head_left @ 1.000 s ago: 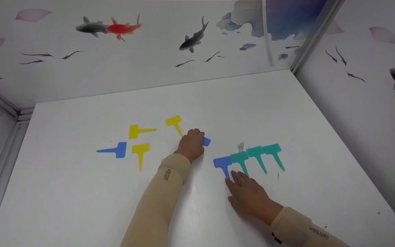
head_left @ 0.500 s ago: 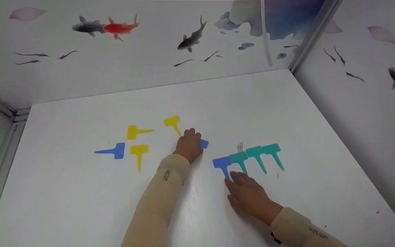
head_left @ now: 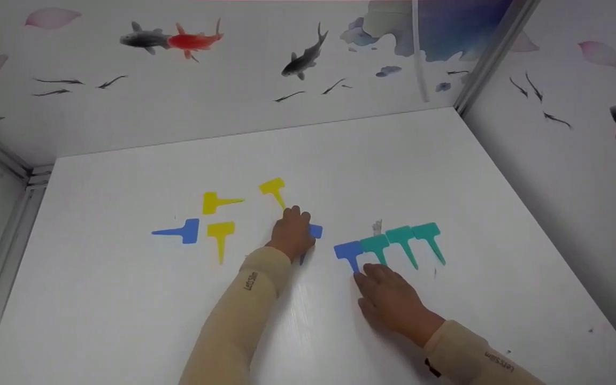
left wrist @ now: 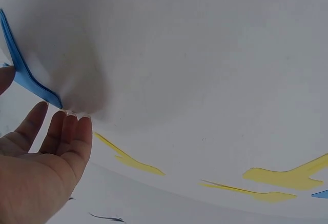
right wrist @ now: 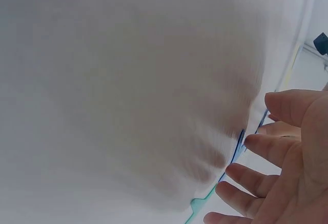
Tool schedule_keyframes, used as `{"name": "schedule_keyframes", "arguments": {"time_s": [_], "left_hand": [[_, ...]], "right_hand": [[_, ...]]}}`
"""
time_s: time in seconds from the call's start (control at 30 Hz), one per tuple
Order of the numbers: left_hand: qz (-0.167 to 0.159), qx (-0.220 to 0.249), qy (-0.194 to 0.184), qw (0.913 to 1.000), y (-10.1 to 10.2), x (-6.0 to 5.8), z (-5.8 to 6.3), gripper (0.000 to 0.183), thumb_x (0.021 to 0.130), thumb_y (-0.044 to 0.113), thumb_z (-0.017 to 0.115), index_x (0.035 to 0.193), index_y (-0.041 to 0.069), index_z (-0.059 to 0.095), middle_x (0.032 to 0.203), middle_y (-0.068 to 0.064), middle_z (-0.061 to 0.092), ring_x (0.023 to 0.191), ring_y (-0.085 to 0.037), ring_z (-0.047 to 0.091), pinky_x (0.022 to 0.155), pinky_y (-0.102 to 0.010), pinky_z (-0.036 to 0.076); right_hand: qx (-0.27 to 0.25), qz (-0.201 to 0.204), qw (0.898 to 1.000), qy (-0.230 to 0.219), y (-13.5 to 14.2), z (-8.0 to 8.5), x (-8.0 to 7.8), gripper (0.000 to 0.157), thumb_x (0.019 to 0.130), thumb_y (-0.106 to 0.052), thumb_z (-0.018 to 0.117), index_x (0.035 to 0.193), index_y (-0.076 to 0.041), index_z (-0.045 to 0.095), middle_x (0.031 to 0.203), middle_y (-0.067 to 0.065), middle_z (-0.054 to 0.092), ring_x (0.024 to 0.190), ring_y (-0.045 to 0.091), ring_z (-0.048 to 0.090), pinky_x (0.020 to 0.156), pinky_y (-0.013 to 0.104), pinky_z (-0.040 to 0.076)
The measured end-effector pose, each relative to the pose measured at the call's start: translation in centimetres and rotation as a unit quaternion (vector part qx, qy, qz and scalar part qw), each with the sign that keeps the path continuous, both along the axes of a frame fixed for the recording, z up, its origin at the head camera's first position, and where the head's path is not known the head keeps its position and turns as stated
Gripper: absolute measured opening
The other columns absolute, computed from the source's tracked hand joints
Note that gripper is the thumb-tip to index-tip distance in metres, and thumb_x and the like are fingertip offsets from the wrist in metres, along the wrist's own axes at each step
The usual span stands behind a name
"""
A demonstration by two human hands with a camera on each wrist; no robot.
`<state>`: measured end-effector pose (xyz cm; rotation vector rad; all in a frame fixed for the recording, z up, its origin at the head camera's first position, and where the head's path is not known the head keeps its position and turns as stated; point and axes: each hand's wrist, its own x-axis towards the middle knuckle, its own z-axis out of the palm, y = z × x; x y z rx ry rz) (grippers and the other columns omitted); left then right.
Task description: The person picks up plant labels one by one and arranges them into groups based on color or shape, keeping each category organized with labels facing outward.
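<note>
My left hand pinches a blue T-shaped plant label between thumb and fingers, low over the white table. Its head sticks out right of the fingers and part of its stem shows below them. The left wrist view shows the thumb at the held blue label. My right hand rests with fingers extended at the stem of another blue plant label. That label heads a slanting row with three green plant labels, head beside head. The right fingertips hide some stem ends.
Left of my left hand lie three yellow plant labels and a blue plant label turned sideways. A white wall with printed fish stands behind the table. A second wall borders the right side.
My left hand has drawn slightly towards me with the blue plant label, whose stem now shows below the hand. The right hand stays by the row.
</note>
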<state>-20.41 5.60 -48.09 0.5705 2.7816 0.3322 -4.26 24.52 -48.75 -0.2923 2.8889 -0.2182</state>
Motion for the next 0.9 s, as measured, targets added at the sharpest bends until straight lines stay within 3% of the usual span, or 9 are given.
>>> {"name": "schedule_keyframes", "arguments": {"time_s": [0.23, 0.7, 0.9], "left_hand": [[-0.008, 0.008, 0.025, 0.9996, -0.3, 1.3, -0.5, 0.033, 0.089, 0.017, 0.064, 0.116, -0.001, 0.059, 0.110, -0.013, 0.051, 0.101, -0.025, 0.046, 0.087, -0.038, 0.049], [0.008, 0.028, -0.001, 0.9996, -0.8, 3.3, -0.3, 0.032, 0.090, 0.015, 0.064, 0.116, -0.002, 0.057, 0.108, -0.013, 0.049, 0.100, -0.024, 0.044, 0.088, -0.034, 0.049], [0.002, 0.028, 0.009, 0.9996, -0.8, 3.9, -0.4, 0.031, 0.090, 0.014, 0.064, 0.115, -0.003, 0.058, 0.107, -0.013, 0.051, 0.098, -0.023, 0.046, 0.087, -0.033, 0.051]], "right_hand": [[0.021, 0.005, 1.000, 0.021, 0.0, -0.5, 0.1, 0.054, 0.092, -0.035, 0.062, 0.139, -0.010, 0.052, 0.143, 0.011, 0.049, 0.134, 0.031, 0.042, 0.108, 0.049, 0.036], [-0.002, 0.009, 1.000, 0.015, 0.3, -0.5, 0.4, 0.053, 0.095, -0.034, 0.057, 0.141, -0.009, 0.049, 0.146, 0.013, 0.044, 0.136, 0.033, 0.038, 0.108, 0.051, 0.035], [0.001, 0.015, 1.000, 0.020, 0.1, -0.5, 0.3, 0.051, 0.096, -0.033, 0.056, 0.140, -0.007, 0.049, 0.146, 0.014, 0.045, 0.136, 0.034, 0.038, 0.109, 0.051, 0.034]]}}
